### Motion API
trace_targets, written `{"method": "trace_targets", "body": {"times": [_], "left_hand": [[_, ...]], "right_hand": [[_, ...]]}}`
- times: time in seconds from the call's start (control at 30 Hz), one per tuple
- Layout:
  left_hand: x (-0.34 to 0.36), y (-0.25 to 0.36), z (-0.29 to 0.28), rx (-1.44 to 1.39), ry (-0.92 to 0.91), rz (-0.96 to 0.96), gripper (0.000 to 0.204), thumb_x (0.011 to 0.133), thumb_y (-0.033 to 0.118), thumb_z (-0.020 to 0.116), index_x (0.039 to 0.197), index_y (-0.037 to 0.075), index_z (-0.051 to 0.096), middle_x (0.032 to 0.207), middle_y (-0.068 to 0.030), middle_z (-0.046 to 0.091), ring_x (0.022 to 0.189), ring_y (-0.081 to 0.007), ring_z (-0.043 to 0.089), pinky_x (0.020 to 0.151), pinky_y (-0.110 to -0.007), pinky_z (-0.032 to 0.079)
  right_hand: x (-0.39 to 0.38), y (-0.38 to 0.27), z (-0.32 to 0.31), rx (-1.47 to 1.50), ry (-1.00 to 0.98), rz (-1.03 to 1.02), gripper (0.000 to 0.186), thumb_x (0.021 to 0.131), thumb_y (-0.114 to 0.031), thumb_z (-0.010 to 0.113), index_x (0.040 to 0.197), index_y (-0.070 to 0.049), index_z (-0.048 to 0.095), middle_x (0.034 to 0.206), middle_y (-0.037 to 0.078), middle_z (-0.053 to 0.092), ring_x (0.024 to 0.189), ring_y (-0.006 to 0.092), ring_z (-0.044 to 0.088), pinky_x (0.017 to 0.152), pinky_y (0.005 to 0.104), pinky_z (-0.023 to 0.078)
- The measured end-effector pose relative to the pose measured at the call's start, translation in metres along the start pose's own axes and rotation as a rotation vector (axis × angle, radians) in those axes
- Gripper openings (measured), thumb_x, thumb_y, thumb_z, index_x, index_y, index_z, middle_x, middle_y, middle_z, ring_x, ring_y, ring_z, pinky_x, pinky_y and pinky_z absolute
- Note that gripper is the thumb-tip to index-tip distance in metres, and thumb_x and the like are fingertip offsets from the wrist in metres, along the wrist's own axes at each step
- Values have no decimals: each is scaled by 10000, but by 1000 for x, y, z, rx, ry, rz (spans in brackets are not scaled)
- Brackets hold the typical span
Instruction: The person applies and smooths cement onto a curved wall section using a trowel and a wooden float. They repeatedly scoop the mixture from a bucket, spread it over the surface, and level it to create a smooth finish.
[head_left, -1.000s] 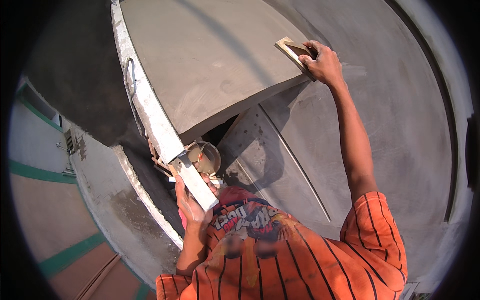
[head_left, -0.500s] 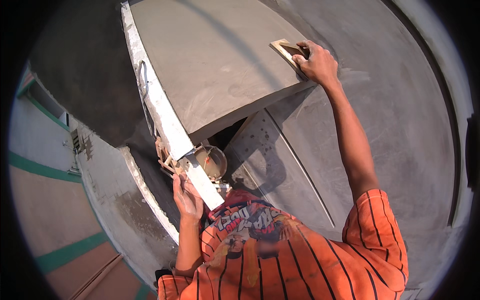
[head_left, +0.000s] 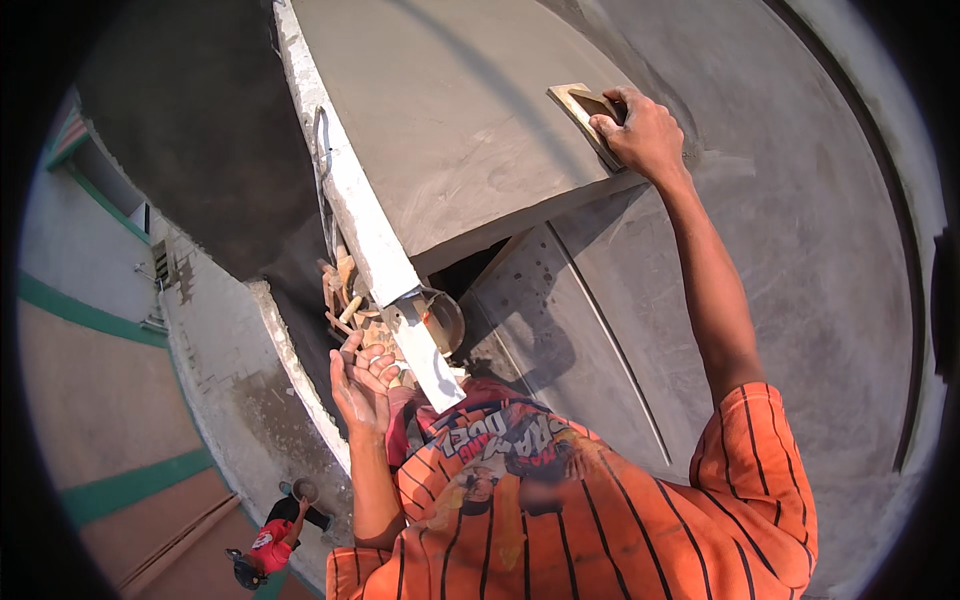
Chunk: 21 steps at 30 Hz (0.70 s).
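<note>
My right hand (head_left: 642, 132) is closed on the handle of a plastering float (head_left: 574, 104). The float rests on a smooth grey mortar slab (head_left: 470, 140), close to its right front corner. My left hand (head_left: 362, 392) is raised palm up with the fingers apart, and nothing shows in it. It is just left of a short white strip (head_left: 428, 362), which continues below a long white board (head_left: 350, 205) along the slab's left edge. A bent metal rod (head_left: 322, 160) lies against that board.
Beneath the slab's front edge are a bucket (head_left: 446, 320) and some broken reddish pieces (head_left: 350, 292). A grey plastered wall (head_left: 800, 250) stands at right. Far below at left, a person in a red shirt (head_left: 268, 548) holds a round pan (head_left: 305, 490).
My left hand has come away from the white strip, and its fingers have spread. The view has shifted slightly, and the person with the pan has come into sight. The float has hardly moved.
</note>
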<state>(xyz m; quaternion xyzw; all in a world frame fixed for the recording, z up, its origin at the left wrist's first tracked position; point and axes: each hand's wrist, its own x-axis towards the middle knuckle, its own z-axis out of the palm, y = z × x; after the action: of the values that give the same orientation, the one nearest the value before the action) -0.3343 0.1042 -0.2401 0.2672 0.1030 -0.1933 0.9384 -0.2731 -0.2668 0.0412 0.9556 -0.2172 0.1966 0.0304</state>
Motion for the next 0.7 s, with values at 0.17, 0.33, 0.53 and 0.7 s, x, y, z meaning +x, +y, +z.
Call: {"method": "trace_targets", "body": {"times": [0.17,0.33,0.53,0.7], "left_hand": [[1,6,-3,9,27,34,527,998,469,418,1272,21,465,938,-117,641,805,-211,658,694,-329,556],[10,4,8,9,-36,14,520,999,466,411,1267,25,464,934,-108,642,808,-211,652,706,-335,538],[16,1,9,-15,-32,7,493,1000,447,418,1256,29,472,940,-103,641,814,-193,643,709,-317,529],[9,4,15,22,-38,31,494,1000,442,424,1260,25,475,947,-102,639,820,-194,637,716,-311,525]], "right_hand": [[-47,-71,-19,247,89,-274,383,801,-229,721,1128,-51,630,1004,151,703,912,297,686,824,386,521],[-104,-139,-27,419,71,-472,354,763,-165,737,1062,-29,606,924,163,679,812,323,681,708,368,539],[-109,-140,-17,330,7,-375,368,769,-209,739,1064,-39,596,933,150,676,847,327,667,731,390,528],[-23,-30,1,59,-19,-30,421,827,-324,695,1147,-63,615,996,130,702,944,304,670,800,432,513]]}}
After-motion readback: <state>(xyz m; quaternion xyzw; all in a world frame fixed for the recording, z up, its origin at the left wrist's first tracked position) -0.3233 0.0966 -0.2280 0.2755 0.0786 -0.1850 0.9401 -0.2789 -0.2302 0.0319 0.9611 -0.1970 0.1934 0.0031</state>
